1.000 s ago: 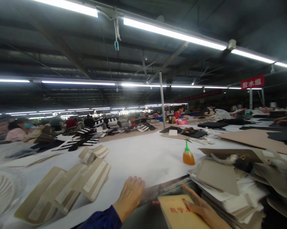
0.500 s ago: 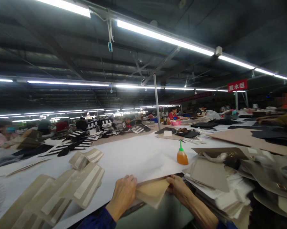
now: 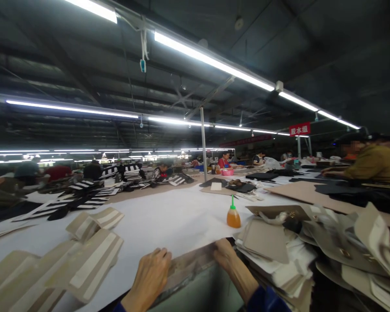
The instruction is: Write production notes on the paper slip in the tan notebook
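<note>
At the front edge of the white-covered table point(image 3: 178, 208), my left hand point(image 3: 153, 271) is closed with its fingers curled over the left end of a taupe panel point(image 3: 191, 262). My right hand point(image 3: 226, 255) grips the same panel at its right end, fingers partly hidden. The panel shows as a blurred brownish strip stretched between both hands. Beyond my right hand stands a squeeze bottle point(image 3: 233, 216) of amber liquid with a green nozzle. A stack of taupe panels and white sheets point(image 3: 268, 238) lies right beside my right hand.
To the left, taupe pieces with pale strips point(image 3: 94, 260) overlap on the table. Bag parts with metal fittings point(image 3: 344, 247) are heaped at right. Black-and-white striped pieces point(image 3: 94, 195) lie farther back. A metal pole point(image 3: 203, 143) rises beyond, and a person in mustard point(image 3: 376, 160) works at right.
The panel's tan side and hanging corner showed between my hands before; now only a flatter brown strip shows. My view has turned right, so the surroundings sit farther left.
</note>
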Motion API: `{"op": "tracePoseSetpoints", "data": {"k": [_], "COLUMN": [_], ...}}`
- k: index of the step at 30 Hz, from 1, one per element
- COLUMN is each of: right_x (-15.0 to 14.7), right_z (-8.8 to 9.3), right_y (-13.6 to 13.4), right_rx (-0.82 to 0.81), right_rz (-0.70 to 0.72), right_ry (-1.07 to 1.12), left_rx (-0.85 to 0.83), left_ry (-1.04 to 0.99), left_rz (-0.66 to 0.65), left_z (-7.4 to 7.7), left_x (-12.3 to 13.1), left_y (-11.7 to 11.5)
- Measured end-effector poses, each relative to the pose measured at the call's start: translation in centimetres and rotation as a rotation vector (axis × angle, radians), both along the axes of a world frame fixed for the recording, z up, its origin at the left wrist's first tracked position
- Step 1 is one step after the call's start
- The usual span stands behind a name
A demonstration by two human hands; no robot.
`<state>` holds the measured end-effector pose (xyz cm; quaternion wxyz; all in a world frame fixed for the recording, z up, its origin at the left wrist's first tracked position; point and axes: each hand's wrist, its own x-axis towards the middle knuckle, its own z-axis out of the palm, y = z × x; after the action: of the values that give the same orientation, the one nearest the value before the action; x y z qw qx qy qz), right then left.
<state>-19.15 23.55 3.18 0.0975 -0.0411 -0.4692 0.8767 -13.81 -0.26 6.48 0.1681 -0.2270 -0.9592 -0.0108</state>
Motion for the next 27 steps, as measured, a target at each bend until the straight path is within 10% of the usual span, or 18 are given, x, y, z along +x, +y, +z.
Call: {"op": "tracePoseSetpoints", "data": {"k": [16,19,24,27], "right_x": [6.4,9.5,11.0,10.9], "right_z": [2.4,3.5,7.2,7.6], "right_y": [-0.2,2.1,9.9,14.3], "right_rx": [-0.166,0.349,1.708,1.989], "right_rz": [0.272,0.32,-0.295,-0.221], "right_ry": [-0.277,-0.159,0.073,-0.123], "left_rx": [0.085,0.135,0.173,0.058], "left_ry": [-0.109,-0.094,0.354,0.526], "left_rz": [0.002,0.001,-0.107,-0.122], "left_z": [-1.3,-4.3,-9.2,-10.3], "left_x": [1.6,1.9,1.7,2.4], "left_y": [-0.3,-0.4,-2.0,-3.0]}}
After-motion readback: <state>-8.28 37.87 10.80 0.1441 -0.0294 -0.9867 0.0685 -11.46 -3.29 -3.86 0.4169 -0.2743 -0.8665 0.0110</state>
